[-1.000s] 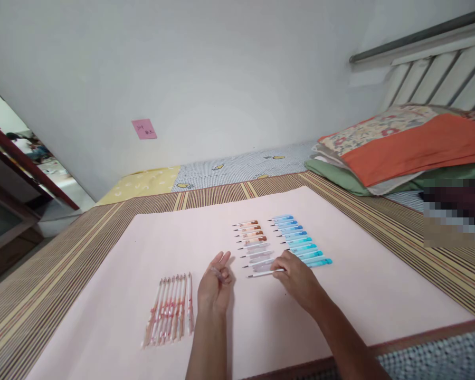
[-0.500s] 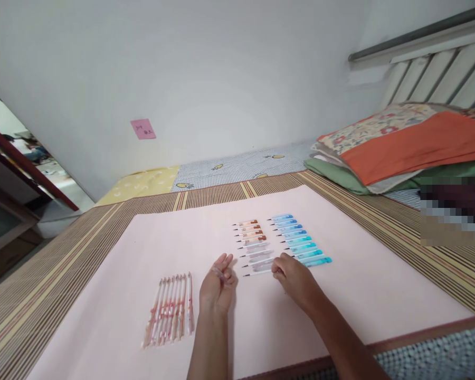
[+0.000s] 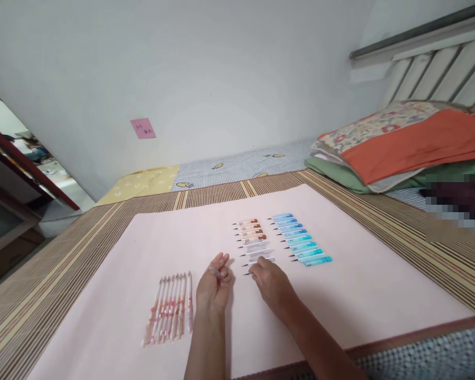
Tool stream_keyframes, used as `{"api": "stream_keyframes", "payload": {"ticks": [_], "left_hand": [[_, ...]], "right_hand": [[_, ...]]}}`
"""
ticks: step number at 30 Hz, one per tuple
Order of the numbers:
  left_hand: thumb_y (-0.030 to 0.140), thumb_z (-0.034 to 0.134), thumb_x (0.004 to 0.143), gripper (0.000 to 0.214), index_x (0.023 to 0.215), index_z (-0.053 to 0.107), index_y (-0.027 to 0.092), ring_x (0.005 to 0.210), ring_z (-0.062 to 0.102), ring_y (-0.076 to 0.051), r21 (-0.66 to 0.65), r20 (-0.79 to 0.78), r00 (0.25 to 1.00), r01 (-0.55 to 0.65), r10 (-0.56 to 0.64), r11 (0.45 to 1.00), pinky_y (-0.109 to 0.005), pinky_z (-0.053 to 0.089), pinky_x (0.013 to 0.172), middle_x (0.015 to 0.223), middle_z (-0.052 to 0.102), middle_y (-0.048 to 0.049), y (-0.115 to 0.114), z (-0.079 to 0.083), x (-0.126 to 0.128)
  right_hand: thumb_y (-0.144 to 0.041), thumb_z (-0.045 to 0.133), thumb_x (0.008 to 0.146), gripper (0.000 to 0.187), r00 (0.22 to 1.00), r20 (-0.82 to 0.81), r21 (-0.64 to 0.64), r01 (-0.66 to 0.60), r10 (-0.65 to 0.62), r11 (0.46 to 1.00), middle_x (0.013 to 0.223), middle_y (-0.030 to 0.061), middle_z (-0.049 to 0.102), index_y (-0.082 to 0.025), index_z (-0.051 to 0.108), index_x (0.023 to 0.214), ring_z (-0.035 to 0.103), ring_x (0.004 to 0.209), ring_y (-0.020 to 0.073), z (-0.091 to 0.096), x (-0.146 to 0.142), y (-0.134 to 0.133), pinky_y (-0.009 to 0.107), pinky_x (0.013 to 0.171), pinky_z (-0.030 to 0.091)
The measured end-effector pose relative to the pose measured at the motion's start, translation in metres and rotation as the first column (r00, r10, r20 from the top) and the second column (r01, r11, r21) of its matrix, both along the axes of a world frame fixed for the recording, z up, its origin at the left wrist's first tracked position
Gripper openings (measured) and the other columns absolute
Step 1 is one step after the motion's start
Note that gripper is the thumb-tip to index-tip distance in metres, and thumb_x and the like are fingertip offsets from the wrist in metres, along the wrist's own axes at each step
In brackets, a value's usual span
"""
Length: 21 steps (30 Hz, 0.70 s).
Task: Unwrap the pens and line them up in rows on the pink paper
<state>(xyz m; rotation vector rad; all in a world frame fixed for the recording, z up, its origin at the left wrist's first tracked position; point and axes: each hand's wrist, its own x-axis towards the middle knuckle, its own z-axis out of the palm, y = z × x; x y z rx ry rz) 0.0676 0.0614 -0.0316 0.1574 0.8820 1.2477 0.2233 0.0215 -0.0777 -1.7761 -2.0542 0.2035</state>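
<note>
My left hand point(image 3: 212, 285) rests on a pale pink sheet point(image 3: 340, 295) with its fingers curled round a small clear pen cap. My right hand point(image 3: 271, 284) is pinched on a white pen point(image 3: 247, 273) whose dark tip points left toward my left hand. Just beyond lie a row of brown and clear capped pens point(image 3: 252, 238) and a row of blue capped pens point(image 3: 301, 240). Left of my left hand lies a bundle of several pink-patterned pens point(image 3: 170, 307).
The sheet lies on a striped woven mat point(image 3: 63, 248) on a bed. Folded bedding with an orange cover point(image 3: 404, 145) is stacked at the far right by a metal headboard point(image 3: 431, 68). A pink note point(image 3: 143, 128) sticks to the wall. A wooden door frame point(image 3: 8, 211) stands left.
My right hand has slid left with the white pen, away from the blue row and close to my left hand. My left hand has barely moved.
</note>
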Motion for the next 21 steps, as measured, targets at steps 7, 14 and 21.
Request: {"api": "stream_keyframes", "payload": {"ticks": [7,14,21], "left_hand": [[-0.005,0.052,0.089,0.022,0.102,0.057,0.012,0.038,0.037,-0.002,-0.002,-0.005,1.000,0.004,-0.004,1.000,-0.015,0.030,0.035,0.077,0.067,-0.0021,0.000,0.000,0.003],[-0.006,0.051,0.088,0.022,0.099,0.057,0.012,0.039,0.037,-0.002,-0.009,-0.007,1.000,0.006,-0.006,1.000,-0.014,0.030,0.035,0.077,0.067,-0.0022,0.000,-0.001,0.003],[-0.007,0.050,0.089,0.022,0.098,0.057,0.012,0.038,0.037,-0.002,-0.019,-0.009,1.000,0.011,-0.011,1.000,-0.014,0.031,0.035,0.077,0.066,-0.0023,0.000,0.000,0.004]], "right_hand": [[-0.008,0.049,0.097,0.027,0.991,0.125,0.040,0.047,-0.052,0.998,0.086,0.0038,0.062,-0.020,0.065,0.078,0.055,0.072,0.0160,-0.014,-0.005,0.009,0.029,0.066,0.034],[-0.009,0.052,0.097,0.025,0.986,0.152,0.092,0.058,-0.071,0.994,0.086,0.0030,0.062,-0.020,0.064,0.078,0.055,0.073,0.0160,-0.022,-0.003,0.011,0.029,0.068,0.034],[-0.007,0.054,0.094,0.020,0.997,0.066,0.085,0.045,-0.051,0.995,0.090,0.0028,0.065,-0.021,0.064,0.084,0.056,0.075,0.0163,-0.013,-0.002,0.008,0.028,0.069,0.033]]}}
